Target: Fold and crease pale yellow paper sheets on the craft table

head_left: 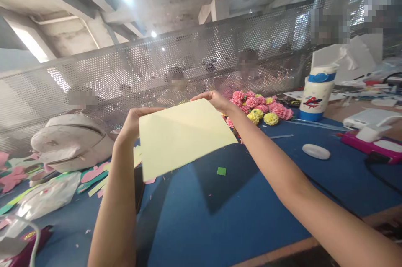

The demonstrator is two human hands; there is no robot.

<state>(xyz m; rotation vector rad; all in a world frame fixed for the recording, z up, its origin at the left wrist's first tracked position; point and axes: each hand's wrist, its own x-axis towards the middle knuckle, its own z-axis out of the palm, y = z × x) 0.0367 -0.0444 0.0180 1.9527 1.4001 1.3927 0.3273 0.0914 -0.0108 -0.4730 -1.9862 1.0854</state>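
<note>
A pale yellow paper sheet point(186, 135) is held up above the blue table point(220, 225), tilted, its shadow falling on the tabletop. My left hand point(138, 120) grips its upper left part, the fingers partly hidden behind the paper. At the top right edge, my right hand point(213, 100) holds the sheet, with its fingers bent over the far edge. A small green paper piece point(221, 171) lies on the table below the sheet.
Pink and yellow paper flowers point(259, 107) lie behind my right forearm. To the right are a bottle point(318, 93), a white oval object point(316, 151) and a magenta glue gun point(370, 145). A backpack point(73, 141) and paper scraps point(94, 172) occupy the left. People sit beyond a mesh screen.
</note>
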